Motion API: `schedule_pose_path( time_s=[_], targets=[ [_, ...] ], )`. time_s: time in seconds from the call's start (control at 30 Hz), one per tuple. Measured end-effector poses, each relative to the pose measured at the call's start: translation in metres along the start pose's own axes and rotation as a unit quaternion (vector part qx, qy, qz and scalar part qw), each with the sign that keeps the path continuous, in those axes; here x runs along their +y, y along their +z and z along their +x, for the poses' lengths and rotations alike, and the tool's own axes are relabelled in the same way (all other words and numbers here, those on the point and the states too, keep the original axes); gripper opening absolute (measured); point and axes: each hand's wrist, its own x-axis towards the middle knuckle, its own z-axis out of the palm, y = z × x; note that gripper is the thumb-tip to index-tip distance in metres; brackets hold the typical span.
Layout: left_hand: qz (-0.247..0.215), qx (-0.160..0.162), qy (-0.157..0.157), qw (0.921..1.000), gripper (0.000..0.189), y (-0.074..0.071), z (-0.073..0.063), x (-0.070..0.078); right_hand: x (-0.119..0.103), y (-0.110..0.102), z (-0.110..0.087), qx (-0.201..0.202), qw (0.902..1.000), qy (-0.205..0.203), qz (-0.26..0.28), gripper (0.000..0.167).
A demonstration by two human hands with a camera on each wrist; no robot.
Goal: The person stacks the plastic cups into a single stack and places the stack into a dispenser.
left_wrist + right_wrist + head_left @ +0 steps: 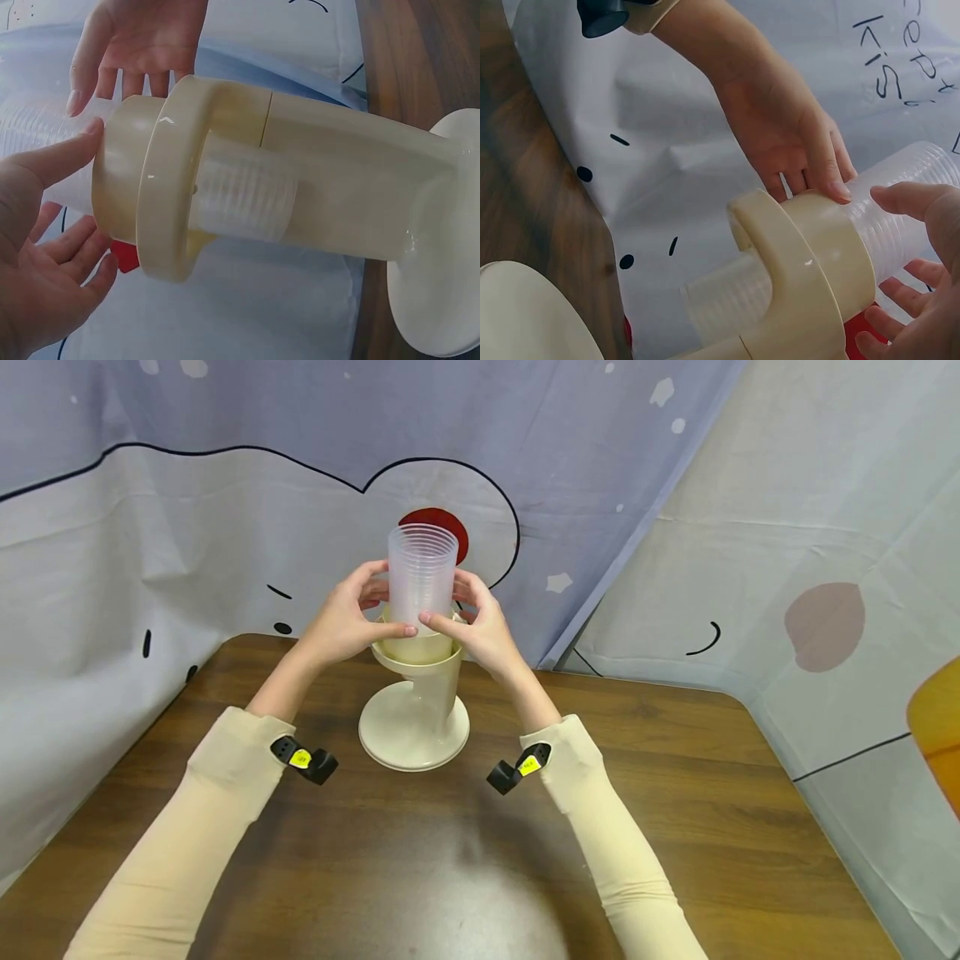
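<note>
A nested stack of clear plastic cups [422, 564] stands upright in a cream cup dispenser [435, 693] with a round base. My left hand [341, 620] and right hand [483, 625] hold the stack from both sides, thumbs in front and fingers curved behind. In the left wrist view, the left thumb tip meets the edge of the cream collar [124, 169], which sits inside the dispenser's ring [169, 180]. The lower cups [251, 195] show beneath that ring. In the right wrist view, my right thumb [907, 196] lies along the cups just above the collar.
The dispenser's base [382, 739] rests on a brown wooden table [660, 793], toward its back edge. A printed cloth [300, 527] hangs close behind the table and along the sides. Small black cameras [322, 767] are strapped at both wrists.
</note>
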Motion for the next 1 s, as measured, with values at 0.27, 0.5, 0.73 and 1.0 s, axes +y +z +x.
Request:
schedule_pose_path(
  time_s=[0.27,0.5,0.73,1.0],
  targets=[
    [0.015,-0.015,-0.006,0.9998,0.083,-0.0016,0.0004,0.0011,0.0003,0.0017,0.0006,0.006,1.0,0.003,-0.004,0.065],
    [0.01,-0.029,-0.025,0.9992,0.081,-0.0027,-0.0005,0.0012,0.002,0.0044,0.0003,0.006,0.9999,0.009,-0.007,0.067],
    [0.016,-0.032,-0.031,0.9989,0.082,-0.0014,-0.0014,-0.0025,0.0033,0.006,-0.0002,0.004,0.9998,0.021,-0.005,0.068],
    [0.017,-0.035,-0.036,0.9986,0.078,-0.0016,-0.0025,-0.0019,0.004,0.0064,-0.0004,0.005,0.9997,0.023,-0.001,0.067]
  ],
)
